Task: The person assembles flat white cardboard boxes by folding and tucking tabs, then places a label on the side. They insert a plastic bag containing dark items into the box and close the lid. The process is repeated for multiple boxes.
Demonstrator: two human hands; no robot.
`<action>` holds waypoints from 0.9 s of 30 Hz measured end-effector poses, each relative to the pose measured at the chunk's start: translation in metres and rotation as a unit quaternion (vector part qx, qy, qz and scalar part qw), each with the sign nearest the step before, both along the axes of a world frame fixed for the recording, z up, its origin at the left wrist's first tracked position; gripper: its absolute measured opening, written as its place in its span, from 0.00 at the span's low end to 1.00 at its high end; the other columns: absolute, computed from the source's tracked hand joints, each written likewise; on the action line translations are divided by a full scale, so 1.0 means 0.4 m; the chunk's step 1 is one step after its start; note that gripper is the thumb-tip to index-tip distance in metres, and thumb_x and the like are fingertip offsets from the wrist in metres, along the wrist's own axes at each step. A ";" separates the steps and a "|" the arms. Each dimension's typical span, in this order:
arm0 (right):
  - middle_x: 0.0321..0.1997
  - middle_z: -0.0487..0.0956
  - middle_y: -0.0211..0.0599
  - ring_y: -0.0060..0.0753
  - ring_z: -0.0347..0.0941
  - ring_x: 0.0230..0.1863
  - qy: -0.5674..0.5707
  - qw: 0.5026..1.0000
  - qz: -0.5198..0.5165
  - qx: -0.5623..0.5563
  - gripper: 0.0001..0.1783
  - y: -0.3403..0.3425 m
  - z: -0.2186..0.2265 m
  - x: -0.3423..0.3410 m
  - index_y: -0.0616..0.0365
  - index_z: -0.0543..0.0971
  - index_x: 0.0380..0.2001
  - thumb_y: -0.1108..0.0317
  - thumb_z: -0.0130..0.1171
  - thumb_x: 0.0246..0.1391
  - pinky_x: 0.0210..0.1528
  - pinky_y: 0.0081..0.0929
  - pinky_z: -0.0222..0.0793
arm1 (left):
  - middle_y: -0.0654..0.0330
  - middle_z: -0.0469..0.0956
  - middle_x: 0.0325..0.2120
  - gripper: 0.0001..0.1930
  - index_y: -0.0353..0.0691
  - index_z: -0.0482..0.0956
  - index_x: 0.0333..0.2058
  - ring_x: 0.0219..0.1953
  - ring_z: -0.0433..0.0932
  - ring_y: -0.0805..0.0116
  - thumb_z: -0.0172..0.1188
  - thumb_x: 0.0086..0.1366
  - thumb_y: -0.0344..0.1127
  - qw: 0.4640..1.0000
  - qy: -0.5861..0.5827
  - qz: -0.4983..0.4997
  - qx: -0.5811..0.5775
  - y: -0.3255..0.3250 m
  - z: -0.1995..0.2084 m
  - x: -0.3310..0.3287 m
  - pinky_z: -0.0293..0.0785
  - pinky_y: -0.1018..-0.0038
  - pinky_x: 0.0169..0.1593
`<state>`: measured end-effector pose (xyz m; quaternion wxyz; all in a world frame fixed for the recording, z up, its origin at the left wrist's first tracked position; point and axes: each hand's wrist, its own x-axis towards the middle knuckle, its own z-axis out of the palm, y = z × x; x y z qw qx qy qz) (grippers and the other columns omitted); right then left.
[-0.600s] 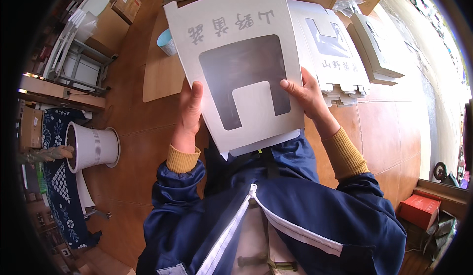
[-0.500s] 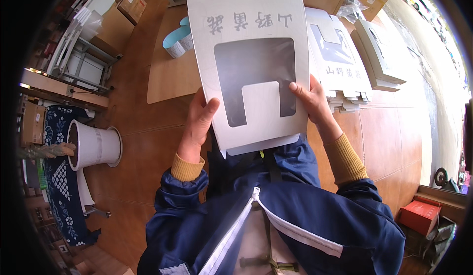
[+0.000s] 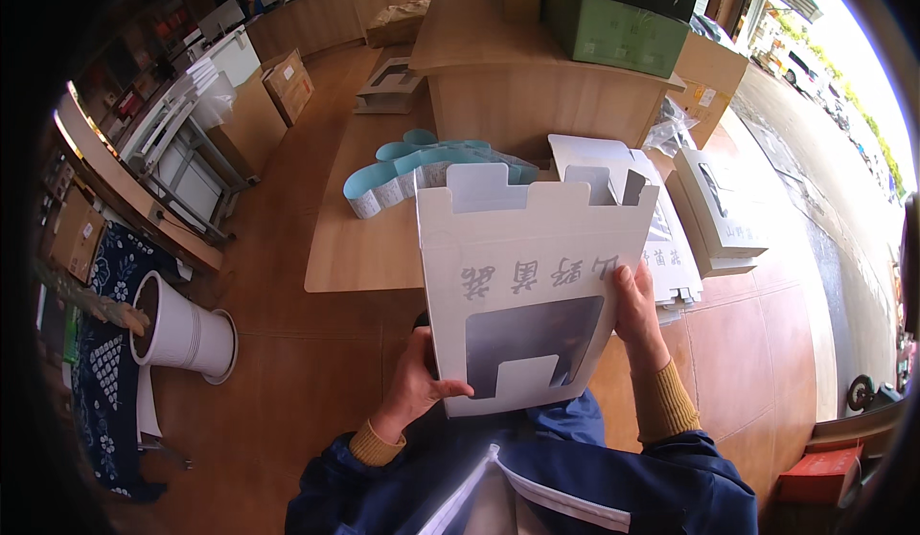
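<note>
Above my lap I hold a white cardboard gift box (image 3: 446, 276) with a clear window and dark lettering that reads upside down to me. Its upper end stands open, with cut flaps and tabs sticking up. My left hand (image 3: 419, 382) grips the lower left edge, thumb across the front beside the window. On the other side, my right hand (image 3: 637, 310) closes round the right edge, thumb on the front face. The fingers behind the box are hidden. Beyond my right hand lies a stack of flat white box blanks (image 3: 666, 281) with similar printing.
A coiled strip of blue-backed labels (image 3: 383, 190) lies on the low wooden table (image 3: 335, 257). At right stands a finished white box (image 3: 724, 204). Behind are a wooden counter (image 3: 537, 104) and a green carton (image 3: 628, 37). A white plant pot (image 3: 187, 329) stands at left.
The view has tilted up, showing more counter. The box is turned so its upper end shows open, with flaps apart. My left hand sits lower along its edge; both hands still hold it.
</note>
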<state>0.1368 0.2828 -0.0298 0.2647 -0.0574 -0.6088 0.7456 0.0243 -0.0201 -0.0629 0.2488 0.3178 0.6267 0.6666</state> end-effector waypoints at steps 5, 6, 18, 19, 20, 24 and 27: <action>0.50 0.73 0.32 0.23 0.68 0.50 -0.012 0.999 -0.027 0.014 0.38 -0.071 0.046 0.010 0.62 0.66 0.57 0.45 0.65 0.54 0.53 0.24 0.65 | 0.57 0.66 0.56 0.59 0.34 0.55 0.62 0.58 0.65 0.69 0.66 0.44 0.75 0.997 -0.040 0.016 0.058 0.002 0.094 -0.050 0.65 0.68 0.59; 0.50 0.73 0.32 0.23 0.68 0.51 -0.018 0.999 -0.015 0.035 0.38 -0.085 0.054 0.011 0.62 0.66 0.57 0.46 0.65 0.54 0.54 0.24 0.64 | 0.57 0.65 0.57 0.58 0.34 0.53 0.64 0.60 0.63 0.68 0.61 0.49 0.76 0.996 -0.018 0.007 0.087 0.007 0.122 -0.077 0.62 0.67 0.62; 0.53 0.73 0.35 0.27 0.66 0.56 -0.056 0.995 0.056 0.068 0.36 -0.079 0.123 0.070 0.64 0.67 0.58 0.52 0.66 0.54 0.59 0.27 0.61 | 0.59 0.71 0.50 0.40 0.36 0.63 0.59 0.52 0.70 0.70 0.70 0.56 0.54 0.986 -0.044 0.065 0.146 0.100 0.258 -0.113 0.69 0.70 0.55; 0.53 0.72 0.36 0.28 0.65 0.57 -0.053 0.995 0.053 0.073 0.36 -0.076 0.133 0.069 0.64 0.66 0.58 0.52 0.65 0.54 0.59 0.28 0.61 | 0.60 0.71 0.50 0.40 0.37 0.63 0.59 0.52 0.70 0.70 0.71 0.56 0.53 0.984 -0.045 0.074 0.153 0.102 0.258 -0.108 0.69 0.70 0.55; 0.54 0.72 0.36 0.29 0.65 0.57 -0.049 0.995 0.050 0.077 0.37 -0.072 0.147 0.067 0.64 0.66 0.59 0.51 0.64 0.55 0.60 0.29 0.60 | 0.60 0.71 0.50 0.39 0.38 0.63 0.59 0.52 0.70 0.70 0.70 0.56 0.53 0.983 -0.025 0.076 0.168 0.102 0.260 -0.105 0.69 0.70 0.55; 0.61 0.67 0.41 0.34 0.59 0.65 0.043 0.991 -0.028 0.123 0.42 -0.061 0.208 0.044 0.64 0.63 0.63 0.43 0.58 0.56 0.66 0.34 0.52 | 0.59 0.69 0.52 0.38 0.42 0.62 0.60 0.53 0.69 0.69 0.70 0.57 0.51 0.975 0.049 0.077 0.205 0.100 0.278 -0.110 0.67 0.69 0.57; 0.62 0.67 0.41 0.34 0.61 0.64 0.028 0.991 -0.092 0.093 0.40 -0.066 0.230 0.013 0.62 0.63 0.64 0.43 0.55 0.60 0.65 0.32 0.53 | 0.58 0.68 0.53 0.38 0.41 0.61 0.61 0.55 0.68 0.68 0.68 0.58 0.52 0.981 0.076 0.083 0.159 0.105 0.274 -0.127 0.66 0.68 0.58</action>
